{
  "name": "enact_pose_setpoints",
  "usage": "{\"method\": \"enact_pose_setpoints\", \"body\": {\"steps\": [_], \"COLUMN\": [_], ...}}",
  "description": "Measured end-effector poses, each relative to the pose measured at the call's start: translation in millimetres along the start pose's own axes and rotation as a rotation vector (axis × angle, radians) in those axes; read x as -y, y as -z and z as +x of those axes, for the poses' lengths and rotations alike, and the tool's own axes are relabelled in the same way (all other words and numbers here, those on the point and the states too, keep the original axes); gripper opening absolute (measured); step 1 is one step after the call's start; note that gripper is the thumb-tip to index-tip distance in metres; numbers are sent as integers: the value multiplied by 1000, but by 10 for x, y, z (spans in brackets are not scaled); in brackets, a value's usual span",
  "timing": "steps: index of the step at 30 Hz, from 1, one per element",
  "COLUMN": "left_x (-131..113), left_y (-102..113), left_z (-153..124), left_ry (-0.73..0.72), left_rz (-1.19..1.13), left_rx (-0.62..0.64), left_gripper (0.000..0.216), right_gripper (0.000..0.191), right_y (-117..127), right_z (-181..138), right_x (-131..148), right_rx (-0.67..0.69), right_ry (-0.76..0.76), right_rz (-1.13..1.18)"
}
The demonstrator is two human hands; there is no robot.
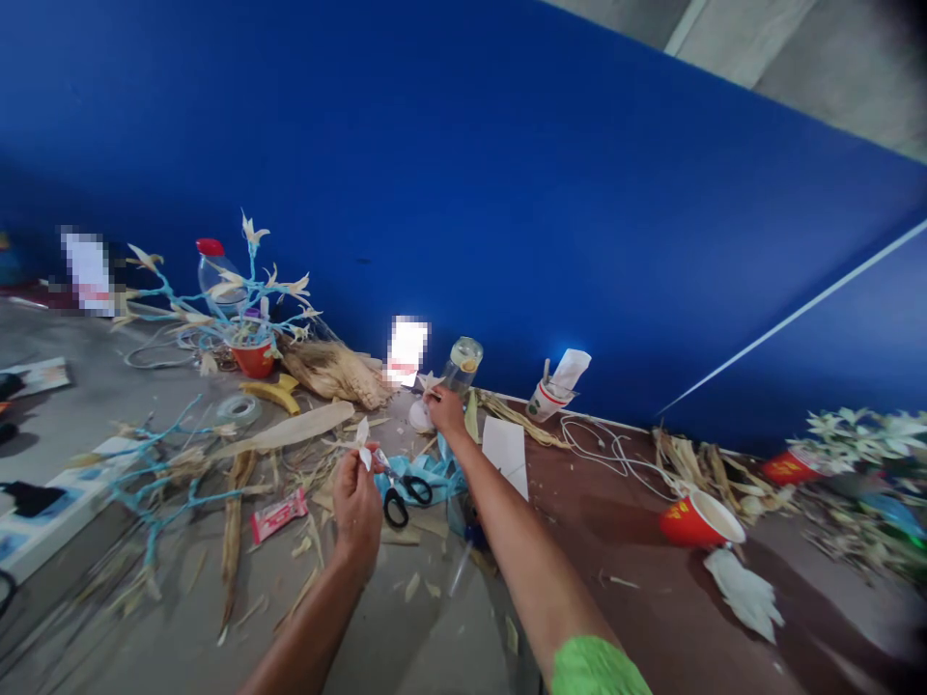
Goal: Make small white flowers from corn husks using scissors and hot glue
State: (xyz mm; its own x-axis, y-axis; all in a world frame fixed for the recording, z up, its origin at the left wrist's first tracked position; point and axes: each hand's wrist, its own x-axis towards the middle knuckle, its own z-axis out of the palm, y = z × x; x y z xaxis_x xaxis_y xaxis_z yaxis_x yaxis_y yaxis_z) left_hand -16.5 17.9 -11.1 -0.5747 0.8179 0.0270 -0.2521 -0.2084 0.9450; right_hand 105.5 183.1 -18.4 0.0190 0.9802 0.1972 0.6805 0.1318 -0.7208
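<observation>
My left hand (356, 497) is closed in a pinch around a small white husk flower (364, 449), which stands upright above the fingertips. Farther forward, my right hand (444, 410) reaches over a small white round dish or lid (420, 416), its fingers bent together. A pale pointed scrap (430, 383) shows at those fingertips; whether it is gripped cannot be made out. Between my forearms lie black-handled scissors (406, 498) and crumpled light-blue strips (438, 471). A glass jar (463, 363) stands just behind my right hand.
Left: a blue-branched flower arrangement in a red cup (253, 359), a tape roll (238, 409), loose blue branches (149, 483), a power strip (69, 507), a pink packet (279, 515). Right: a cup with tissue (548, 398), white cable (615, 454), tipped red cup (699, 519). A blue wall (463, 193) rises behind.
</observation>
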Motion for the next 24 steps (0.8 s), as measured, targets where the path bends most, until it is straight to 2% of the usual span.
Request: {"method": "enact_pose_setpoints", "body": {"steps": [7,15,19,22,24], "left_x": [-5,2,-11,-8,-18], "left_y": [5,24,22,13,2], "left_z": [6,4,11,6,-9], "left_ry": [8,-1,-22,-37,-47], "left_rz": [25,81,67,38,30], "left_rx": [-14,13,10,28,40], "left_gripper": [23,26,27,25,23], "right_gripper": [19,21,26,39,40], "right_y": [-26,-7,91,203,270], "right_z": [-16,-43,-90,-191,-297], "right_x": [6,24,35,32,42], "right_rx": [12,-8,-15,-79,-117], "right_ry": [0,-1,19,1,-19], "right_rz": [-97,-81,-53,-37,-26]}}
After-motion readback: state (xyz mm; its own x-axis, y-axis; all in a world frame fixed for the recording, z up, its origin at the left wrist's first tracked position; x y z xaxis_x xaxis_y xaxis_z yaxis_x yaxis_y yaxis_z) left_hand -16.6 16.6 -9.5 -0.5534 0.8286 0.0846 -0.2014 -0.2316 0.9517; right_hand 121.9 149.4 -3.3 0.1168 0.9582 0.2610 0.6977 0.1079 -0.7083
